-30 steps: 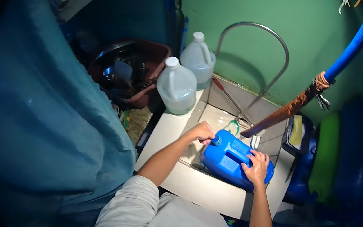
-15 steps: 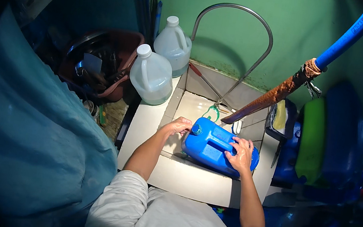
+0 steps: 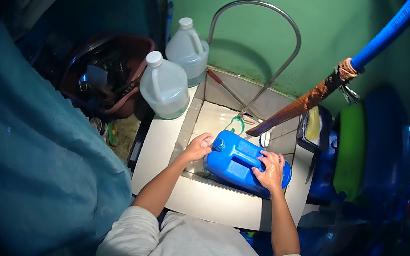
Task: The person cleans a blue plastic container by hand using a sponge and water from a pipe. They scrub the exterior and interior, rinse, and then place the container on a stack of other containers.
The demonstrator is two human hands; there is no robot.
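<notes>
A blue plastic jerrycan (image 3: 241, 163) lies on its side across the near part of a white-tiled basin (image 3: 184, 148), its neck (image 3: 219, 144) toward the left. Over its right end, my right hand (image 3: 269, 170) holds the can, with the fingers on the upper face beside the moulded handle. Next to the neck, my left hand (image 3: 199, 147) has its fingers curled together. What these fingers hold, if anything, is hidden. Behind the can, a green loop (image 3: 236, 125) hangs by the end of a bent metal pipe (image 3: 296, 49).
Two translucent jugs (image 3: 166, 90) with white caps stand on the left ledge. A blue hose (image 3: 382, 37) with a brown-wrapped end slants into the basin. A black caddy (image 3: 316, 129) sits at the right, beside green and blue containers (image 3: 347, 156). Farther left is a reddish tub (image 3: 128, 103).
The whole view has shifted slightly. My left hand sits a little lower beside the jerrycan's neck. My right hand keeps its hold on the can.
</notes>
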